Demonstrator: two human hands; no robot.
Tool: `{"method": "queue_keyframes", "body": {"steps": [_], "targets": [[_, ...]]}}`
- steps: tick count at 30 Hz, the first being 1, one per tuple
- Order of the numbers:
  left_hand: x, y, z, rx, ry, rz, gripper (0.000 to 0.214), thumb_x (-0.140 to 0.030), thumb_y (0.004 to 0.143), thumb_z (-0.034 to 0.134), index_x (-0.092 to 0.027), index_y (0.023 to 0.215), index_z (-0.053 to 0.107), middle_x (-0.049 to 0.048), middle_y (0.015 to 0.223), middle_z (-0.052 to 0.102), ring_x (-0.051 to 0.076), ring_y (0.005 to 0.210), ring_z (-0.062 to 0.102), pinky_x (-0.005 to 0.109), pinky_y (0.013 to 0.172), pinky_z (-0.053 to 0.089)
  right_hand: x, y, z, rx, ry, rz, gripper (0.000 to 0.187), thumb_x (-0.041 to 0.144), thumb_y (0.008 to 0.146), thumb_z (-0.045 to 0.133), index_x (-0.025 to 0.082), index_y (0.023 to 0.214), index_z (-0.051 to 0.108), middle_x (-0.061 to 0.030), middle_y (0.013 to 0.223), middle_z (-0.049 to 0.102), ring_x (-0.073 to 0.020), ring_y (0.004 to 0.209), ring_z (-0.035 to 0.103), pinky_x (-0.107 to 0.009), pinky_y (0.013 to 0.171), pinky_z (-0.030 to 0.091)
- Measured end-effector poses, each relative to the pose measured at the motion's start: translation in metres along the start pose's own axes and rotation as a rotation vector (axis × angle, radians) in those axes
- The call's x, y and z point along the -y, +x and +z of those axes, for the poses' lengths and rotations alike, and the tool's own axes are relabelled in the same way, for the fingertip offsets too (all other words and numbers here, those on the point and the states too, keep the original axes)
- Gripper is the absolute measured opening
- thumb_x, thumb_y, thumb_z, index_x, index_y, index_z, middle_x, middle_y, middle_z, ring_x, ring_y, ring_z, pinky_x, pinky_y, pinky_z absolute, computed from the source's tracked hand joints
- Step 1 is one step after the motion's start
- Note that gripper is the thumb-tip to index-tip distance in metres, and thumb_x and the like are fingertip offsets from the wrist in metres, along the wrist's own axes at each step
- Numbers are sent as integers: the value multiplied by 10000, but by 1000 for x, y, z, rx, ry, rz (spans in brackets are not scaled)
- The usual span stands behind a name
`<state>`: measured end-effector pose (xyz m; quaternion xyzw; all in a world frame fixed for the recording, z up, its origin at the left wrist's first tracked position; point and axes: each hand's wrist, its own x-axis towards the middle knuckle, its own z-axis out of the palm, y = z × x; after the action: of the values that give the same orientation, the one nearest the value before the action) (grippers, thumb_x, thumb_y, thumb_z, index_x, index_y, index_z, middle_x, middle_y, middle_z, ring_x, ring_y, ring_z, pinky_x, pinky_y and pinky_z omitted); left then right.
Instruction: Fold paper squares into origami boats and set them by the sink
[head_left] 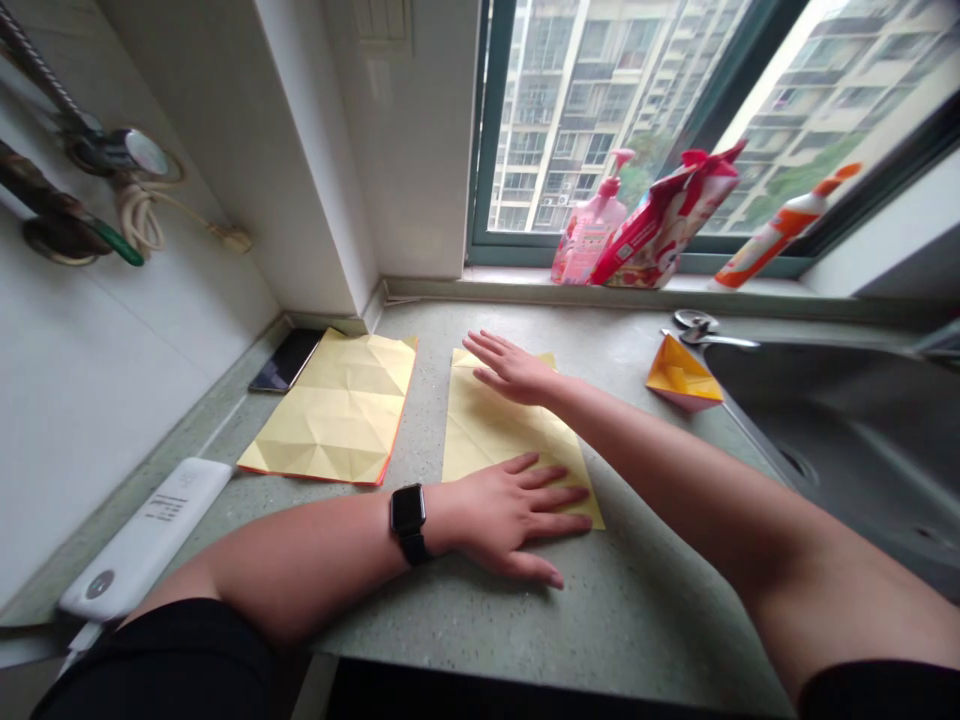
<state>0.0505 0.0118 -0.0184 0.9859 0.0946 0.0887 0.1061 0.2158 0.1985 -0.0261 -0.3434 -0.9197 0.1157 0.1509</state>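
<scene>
Spreading fingers (551,497) over yellow paper (487,440)

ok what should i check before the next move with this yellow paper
Left hand and right hand both resting flat on the pale yellow folded paper sheet: ok.
Creased yellow paper sheet with orange edges lying apart from that sheet, not overlapping: ok.
Small orange-and-pink folded paper piece on the speckled grey-green countertop, not in the stainless steel sink: ok.
Folded edges of the pale yellow sheet lined up: cannot tell, the hands cover part of it.
Countertop dry under the paper: cannot tell.
</scene>
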Motion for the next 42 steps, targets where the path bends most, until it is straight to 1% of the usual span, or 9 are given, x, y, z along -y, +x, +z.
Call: {"method": "queue_keyframes", "body": {"steps": [4, 7, 15, 22, 24, 26, 30, 37, 42], "targets": [[1, 0, 1, -3, -12, -13, 769, -656, 1067, 591, -198, 1680, 519, 123, 1746, 481, 394, 1672, 346, 561, 1382, 285, 22, -72, 9, 124, 63, -127, 652, 545, 1171, 353, 302, 1775, 321, -33, 1822, 340, -277, 1709, 255, -550, 1400, 216], [1, -1, 2, -4, -15, -6, 781, -662, 1062, 596, -205, 1689, 504, 114, 1761, 458, 384, 1678, 336, 544, 1385, 282, 24, -91, 18, 129, 10, -107, 698, 580, 1137, 458, 305, 1767, 343, -47, 1828, 310, -322, 1710, 242, -590, 1397, 185], [1, -1, -1, 19, -37, -9, 785, -669, 1067, 583, -197, 1689, 499, 126, 1775, 432, 407, 1665, 361, 590, 1391, 238, -38, -50, 14, 28, -76, 171, 756, 695, 1070, 502, 316, 1723, 454, -75, 1818, 342, -388, 1705, 234, -623, 1380, 183], [2, -1, 0, 52, -31, -21, 791, -686, 1077, 555, -214, 1706, 467, 99, 1789, 412, 382, 1693, 307, 596, 1405, 187, -75, -44, -11, -213, -139, 682, 774, 557, 1027, 582, 163, 1687, 493, -195, 1827, 298, -488, 1703, 163, -790, 1327, 67], [2, -1, 0, 52, -31, -15, 785, -673, 1083, 553, -201, 1705, 469, 109, 1791, 405, 386, 1691, 310, 598, 1402, 194, -65, -52, -15, -320, -162, 617, 721, 483, 1047, 554, 140, 1679, 499, -193, 1816, 332, -467, 1708, 170, -765, 1344, 91], [1, -1, -1, 55, -32, -15, 777, -664, 1088, 549, -199, 1706, 467, 114, 1792, 403, 390, 1689, 313, 599, 1400, 201, -47, -61, -15, -348, -150, 413, 639, 448, 1083, 504, 180, 1662, 536, -157, 1778, 429, -411, 1703, 235, -704, 1368, 164], [1, 0, -3, 62, -41, -18, 769, -644, 1091, 553, -192, 1707, 468, 125, 1789, 407, 401, 1689, 307, 597, 1400, 198, -4, -75, 1, -119, -50, 38, 535, 471, 1140, 440, 302, 1621, 601, -72, 1724, 529, -323, 1650, 392, -578, 1337, 355], [-4, 0, -3, 108, -107, -14, 798, -621, 1089, 572, -151, 1719, 435, 144, 1813, 343, 417, 1704, 257, 619, 1405, 176, 14, -74, 17, 50, -227, 225, 646, 553, 1147, 421, 283, 1733, 435, -89, 1819, 339, -371, 1687, 299, -613, 1361, 249], [-31, -1, -16, 131, -456, 98, 632, -474, 1143, 523, -118, 1665, 510, 147, 1741, 474, 351, 1677, 358, 559, 1426, 162, 15, -69, 12, 96, -225, 277, 636, 541, 1166, 356, 318, 1761, 368, -44, 1840, 278, -331, 1713, 227, -555, 1379, 207]]}}
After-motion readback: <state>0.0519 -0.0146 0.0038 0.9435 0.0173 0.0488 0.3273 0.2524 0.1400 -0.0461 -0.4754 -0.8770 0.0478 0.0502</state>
